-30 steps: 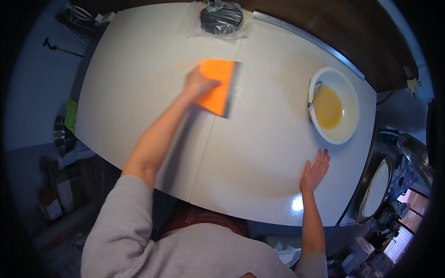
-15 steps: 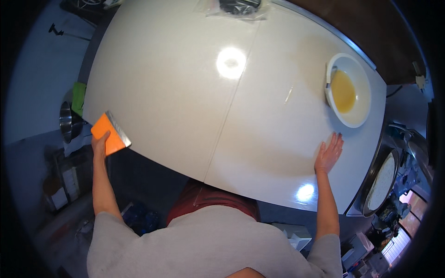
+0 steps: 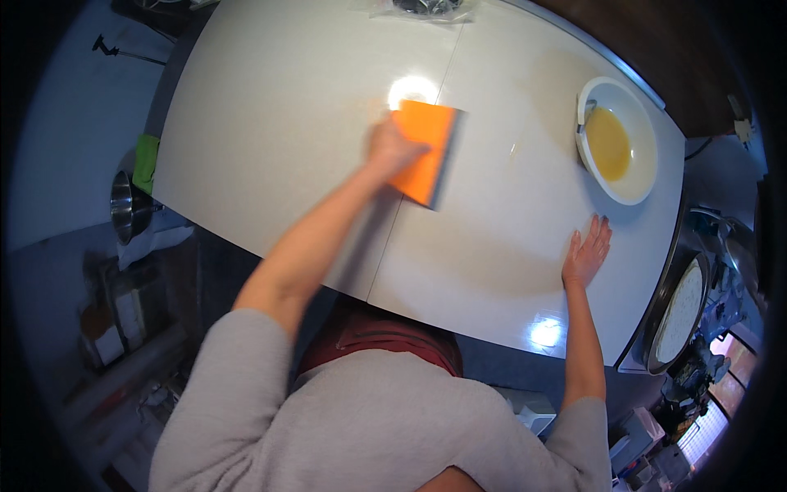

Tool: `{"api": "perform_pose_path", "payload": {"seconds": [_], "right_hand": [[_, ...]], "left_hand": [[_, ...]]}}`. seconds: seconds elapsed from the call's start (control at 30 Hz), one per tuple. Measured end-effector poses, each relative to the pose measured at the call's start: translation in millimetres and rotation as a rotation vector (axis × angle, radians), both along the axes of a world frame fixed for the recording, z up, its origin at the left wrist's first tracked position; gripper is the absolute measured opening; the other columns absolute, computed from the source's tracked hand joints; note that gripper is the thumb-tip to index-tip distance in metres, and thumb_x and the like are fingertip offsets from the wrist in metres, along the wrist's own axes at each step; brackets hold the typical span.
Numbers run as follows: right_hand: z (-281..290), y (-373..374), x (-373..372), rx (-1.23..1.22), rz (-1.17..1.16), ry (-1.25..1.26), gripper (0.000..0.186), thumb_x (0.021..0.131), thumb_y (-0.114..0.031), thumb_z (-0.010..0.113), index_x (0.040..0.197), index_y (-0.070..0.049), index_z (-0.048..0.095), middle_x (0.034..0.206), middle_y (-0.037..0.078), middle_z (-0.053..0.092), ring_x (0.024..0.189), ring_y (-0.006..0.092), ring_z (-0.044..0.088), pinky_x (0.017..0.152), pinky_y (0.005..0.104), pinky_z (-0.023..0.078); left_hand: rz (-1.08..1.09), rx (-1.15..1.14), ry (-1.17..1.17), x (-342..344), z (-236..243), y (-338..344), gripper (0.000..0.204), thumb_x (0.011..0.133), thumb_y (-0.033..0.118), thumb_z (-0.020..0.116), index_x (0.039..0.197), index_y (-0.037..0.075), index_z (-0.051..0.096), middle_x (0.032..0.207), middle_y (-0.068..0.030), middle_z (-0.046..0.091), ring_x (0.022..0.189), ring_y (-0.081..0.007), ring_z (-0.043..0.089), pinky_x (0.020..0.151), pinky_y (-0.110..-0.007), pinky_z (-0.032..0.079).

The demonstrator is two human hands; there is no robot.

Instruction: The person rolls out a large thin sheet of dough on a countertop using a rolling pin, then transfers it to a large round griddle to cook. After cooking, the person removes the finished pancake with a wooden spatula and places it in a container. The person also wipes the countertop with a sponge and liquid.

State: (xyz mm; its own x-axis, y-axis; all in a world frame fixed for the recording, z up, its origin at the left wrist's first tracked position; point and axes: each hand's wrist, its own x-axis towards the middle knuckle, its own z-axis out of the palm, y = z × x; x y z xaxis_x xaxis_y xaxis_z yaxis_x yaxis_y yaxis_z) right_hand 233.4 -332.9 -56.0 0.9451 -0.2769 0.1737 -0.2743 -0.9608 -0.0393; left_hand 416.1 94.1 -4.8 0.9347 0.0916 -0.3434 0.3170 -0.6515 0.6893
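Note:
My left hand (image 3: 390, 149) grips an orange scraper (image 3: 420, 156) with a dark grey straight edge along its right side. It is over the middle of the white table (image 3: 270, 123), near the seam between the two halves; motion blurs it a little. My right hand (image 3: 586, 252) lies flat on the table at the right, fingers stretched out and pointing away from me. Just beyond its fingertips stands a white bowl (image 3: 641, 176) holding a yellow liquid (image 3: 608, 143). A pale streak (image 3: 514, 150) marks the table between the scraper and the bowl.
A clear plastic bag with something dark (image 3: 426, 8) lies at the table's far edge. Off the left edge are a green cloth (image 3: 145, 162) and a metal bowl (image 3: 123, 209). A round pan with white contents (image 3: 680, 312) stands beyond the right edge.
My left hand has carried the orange scraper from the table's near left edge to its middle. My right hand stays flat by the bowl. The view has shifted slightly.

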Motion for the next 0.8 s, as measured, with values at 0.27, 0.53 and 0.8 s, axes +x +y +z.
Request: {"api": "perform_pose_path", "payload": {"seconds": [0.27, 0.53, 0.8], "right_hand": [[-3.8, -4.8, -1.0, -0.054, 0.000, 0.004, 0.059, 0.102, -0.042, 0.045, 0.154, -0.019, 0.031, 0.161, 0.010, 0.027, 0.147, 0.0362, 0.024, 0.119, 0.0510, 0.022], [-15.4, -13.3, 0.3, -0.054, 0.042, -0.041, 0.059, 0.102, -0.045, 0.044, 0.154, -0.019, 0.032, 0.161, 0.010, 0.027, 0.147, 0.0363, 0.025, 0.118, 0.0509, 0.022], [-13.5, -11.8, 0.9, -0.030, 0.039, -0.077, 0.059, 0.102, -0.047, 0.045, 0.153, -0.021, 0.033, 0.160, 0.008, 0.028, 0.146, 0.0357, 0.026, 0.118, 0.0510, 0.023]], "left_hand": [[0.060, -0.144, -0.172, -32.3, -8.7, 75.7, 0.062, 0.075, 0.021, 0.084, 0.125, -0.001, 0.053, 0.106, -0.0171, 0.070, 0.088, -0.0269, 0.071, 0.075, -0.036, 0.060], [0.604, -0.100, -0.095, -198.8, 22.2, 433.4, 0.054, 0.080, 0.006, 0.081, 0.127, -0.001, 0.055, 0.115, -0.0107, 0.066, 0.102, -0.0215, 0.066, 0.091, -0.033, 0.054], [0.288, -0.056, -0.080, -191.8, 6.8, 219.1, 0.053, 0.076, 0.018, 0.085, 0.119, 0.000, 0.059, 0.109, -0.0116, 0.070, 0.098, -0.0212, 0.068, 0.087, -0.034, 0.054]]}}
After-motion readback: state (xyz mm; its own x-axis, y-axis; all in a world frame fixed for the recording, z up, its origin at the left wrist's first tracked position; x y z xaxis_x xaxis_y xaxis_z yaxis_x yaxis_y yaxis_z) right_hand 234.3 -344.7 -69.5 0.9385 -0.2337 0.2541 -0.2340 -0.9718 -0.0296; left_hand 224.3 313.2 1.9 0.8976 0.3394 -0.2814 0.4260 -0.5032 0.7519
